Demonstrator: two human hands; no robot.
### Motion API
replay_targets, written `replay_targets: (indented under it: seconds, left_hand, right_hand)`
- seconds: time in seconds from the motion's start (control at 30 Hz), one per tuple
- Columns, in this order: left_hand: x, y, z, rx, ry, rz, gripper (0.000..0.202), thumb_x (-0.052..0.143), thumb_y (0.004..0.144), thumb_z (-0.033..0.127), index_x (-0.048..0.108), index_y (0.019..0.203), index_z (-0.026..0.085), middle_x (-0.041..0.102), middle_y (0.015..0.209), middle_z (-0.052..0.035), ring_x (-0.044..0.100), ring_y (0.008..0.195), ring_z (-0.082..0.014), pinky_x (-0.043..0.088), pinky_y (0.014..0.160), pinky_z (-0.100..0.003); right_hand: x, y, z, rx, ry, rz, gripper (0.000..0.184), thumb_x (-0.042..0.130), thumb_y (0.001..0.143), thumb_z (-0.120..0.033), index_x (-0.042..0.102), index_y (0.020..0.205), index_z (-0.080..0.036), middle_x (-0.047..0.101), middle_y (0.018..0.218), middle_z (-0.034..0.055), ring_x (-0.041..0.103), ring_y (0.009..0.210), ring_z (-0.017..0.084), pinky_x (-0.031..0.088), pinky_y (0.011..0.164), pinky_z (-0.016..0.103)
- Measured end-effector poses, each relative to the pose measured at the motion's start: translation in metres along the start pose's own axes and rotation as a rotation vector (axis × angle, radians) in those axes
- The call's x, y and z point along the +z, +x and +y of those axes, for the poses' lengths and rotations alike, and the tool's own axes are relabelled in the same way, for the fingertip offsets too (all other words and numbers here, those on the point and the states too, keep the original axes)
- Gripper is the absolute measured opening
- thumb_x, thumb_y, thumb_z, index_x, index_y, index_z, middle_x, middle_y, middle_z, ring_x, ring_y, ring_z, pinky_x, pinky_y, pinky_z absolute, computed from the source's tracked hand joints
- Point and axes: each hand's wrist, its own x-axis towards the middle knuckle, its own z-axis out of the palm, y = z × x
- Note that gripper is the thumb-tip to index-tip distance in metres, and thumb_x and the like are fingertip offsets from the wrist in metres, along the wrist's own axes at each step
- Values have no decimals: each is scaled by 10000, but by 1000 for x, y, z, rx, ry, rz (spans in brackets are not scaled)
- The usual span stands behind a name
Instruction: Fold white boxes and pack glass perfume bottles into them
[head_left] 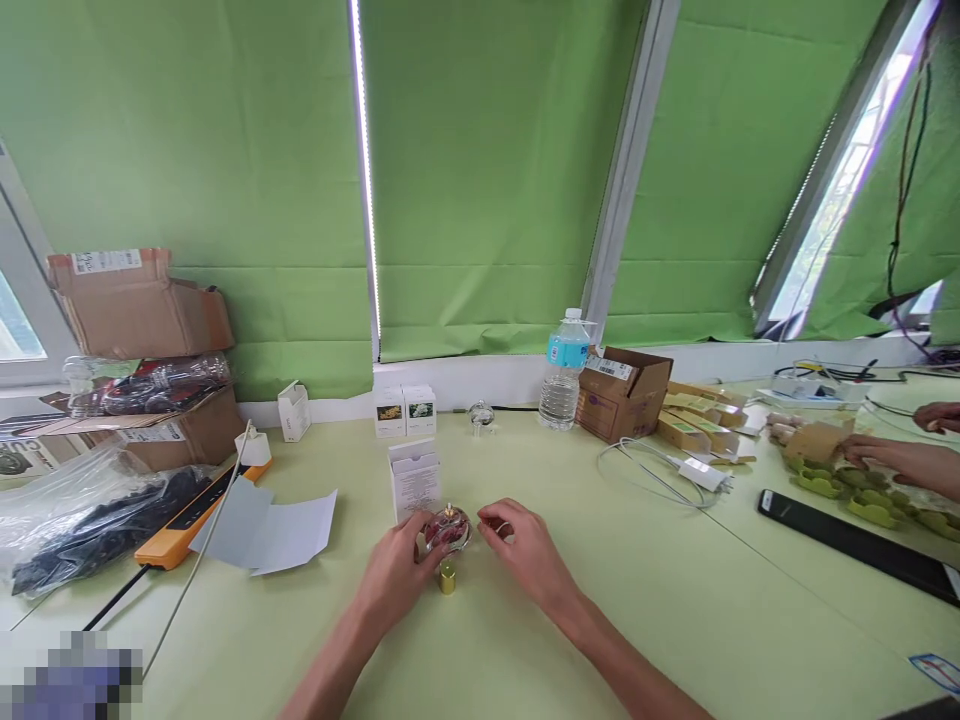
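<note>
A round glass perfume bottle [451, 527] with reddish contents and a gold nozzle on top stands upright on the table. My left hand [405, 562] grips its left side between thumb and fingers. Just right of the bottle, apart from it, my right hand [517, 545] has its thumb and fingertips together in a pinch; whether something small is between them I cannot make out. A gold cap [448, 577] stands on the table in front of the bottle. Close behind rises an upright white box [415, 480] with printed text, its top flap raised.
At the back are two small white boxes [405, 412], a clear glass object [481, 415], a water bottle [564, 372] and a carton [624, 392]. Left lie folded paper [292, 535] and an orange power strip [171, 540]. Right are a charger [703, 473], a phone [855, 543] and another person's hand [892, 460].
</note>
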Motion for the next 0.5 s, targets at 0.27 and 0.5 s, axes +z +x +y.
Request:
replay_targets:
  seconds: [0.27, 0.5]
  left_hand:
    - [0, 1, 0, 31, -48, 4, 242, 501, 845, 325, 597, 1051, 240, 668, 932, -8, 507, 575, -116, 375, 546, -225]
    - [2, 2, -3, 22, -59, 5, 201, 503, 848, 329, 586, 1017, 256, 665, 886, 10, 494, 576, -122, 369, 547, -226]
  right_hand:
    - [-15, 19, -33, -105, 305, 116, 238, 570, 840, -349, 662, 998, -197, 709, 889, 47, 665, 771, 178, 553, 746, 313]
    - [-12, 30, -54, -326, 201, 117, 168, 525, 885, -300, 667, 934, -224, 687, 881, 40, 629, 764, 170, 534, 736, 304]
